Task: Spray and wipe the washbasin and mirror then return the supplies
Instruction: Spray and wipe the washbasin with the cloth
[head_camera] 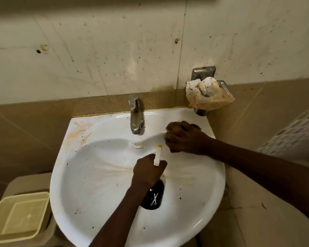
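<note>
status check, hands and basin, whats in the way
Left hand grips black spray bottle over washbasin. Right hand closed on dark cloth at back right rim. Tap close beside it.

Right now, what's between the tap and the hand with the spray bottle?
In the head view, only bare white basin with its overflow hole lies between the tap and the left hand holding the spray bottle.

**Hands and forearms over the washbasin**

Left hand, wrist bent, fingers wrapped round a spray bottle's neck above the washbasin bowl. Right hand fisted, knuckles up, pressed on the washbasin's rear right ledge; forearm extends rightward.
</note>
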### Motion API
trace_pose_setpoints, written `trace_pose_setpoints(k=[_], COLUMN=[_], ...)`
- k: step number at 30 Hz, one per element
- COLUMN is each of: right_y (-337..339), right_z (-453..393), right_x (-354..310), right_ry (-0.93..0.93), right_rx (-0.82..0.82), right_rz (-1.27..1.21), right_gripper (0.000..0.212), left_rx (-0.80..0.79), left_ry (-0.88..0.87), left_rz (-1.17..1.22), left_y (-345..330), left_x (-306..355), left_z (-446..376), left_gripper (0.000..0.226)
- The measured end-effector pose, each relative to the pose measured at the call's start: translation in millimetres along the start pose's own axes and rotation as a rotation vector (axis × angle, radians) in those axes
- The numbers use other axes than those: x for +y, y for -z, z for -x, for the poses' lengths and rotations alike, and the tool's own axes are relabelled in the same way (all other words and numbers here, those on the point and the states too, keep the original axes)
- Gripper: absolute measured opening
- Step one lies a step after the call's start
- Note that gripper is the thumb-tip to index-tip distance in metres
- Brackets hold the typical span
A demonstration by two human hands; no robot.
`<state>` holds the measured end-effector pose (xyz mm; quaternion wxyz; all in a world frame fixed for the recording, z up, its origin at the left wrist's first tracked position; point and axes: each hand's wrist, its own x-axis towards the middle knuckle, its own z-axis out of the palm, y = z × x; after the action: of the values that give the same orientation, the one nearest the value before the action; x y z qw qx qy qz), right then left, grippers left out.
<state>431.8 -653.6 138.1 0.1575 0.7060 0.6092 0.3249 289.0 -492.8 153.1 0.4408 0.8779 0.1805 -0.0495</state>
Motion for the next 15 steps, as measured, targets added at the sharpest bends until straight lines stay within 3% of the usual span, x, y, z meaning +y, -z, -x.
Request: trace_pose_setpoints(k=[3, 6, 10, 12, 15], right_y=[-11, -6, 3, -2, -9], right_z=[-22, -6, 20, 13, -11], right_x=[-3, -7, -5, -5, -8], right_ry=[0.167, 0.25, 0.098, 0.036, 0.052], right_rx=[0.023, -0.109, -0.125, -0.061, 0.014], right_rz=[0.014, -0.044, -0.168, -0.07, 0.034], right_gripper=[0.013, 0.016, 0.02, 0.019, 0.017], left_rx=[0.077, -0.027, -0.069, -0.178, -0.271], left_ry=[0.071, 0.072, 0.118, 0.131, 0.09], left_rz=[0.029, 0.045, 0.037, 0.036, -0.028], left_y=[4, 8, 8, 8, 6], left_x=[-6, -13, -6, -3, -9], left_z=[-6, -8, -9, -9, -10], left_gripper=[0.03, 0.025, 0.037, 0.045, 0.036])
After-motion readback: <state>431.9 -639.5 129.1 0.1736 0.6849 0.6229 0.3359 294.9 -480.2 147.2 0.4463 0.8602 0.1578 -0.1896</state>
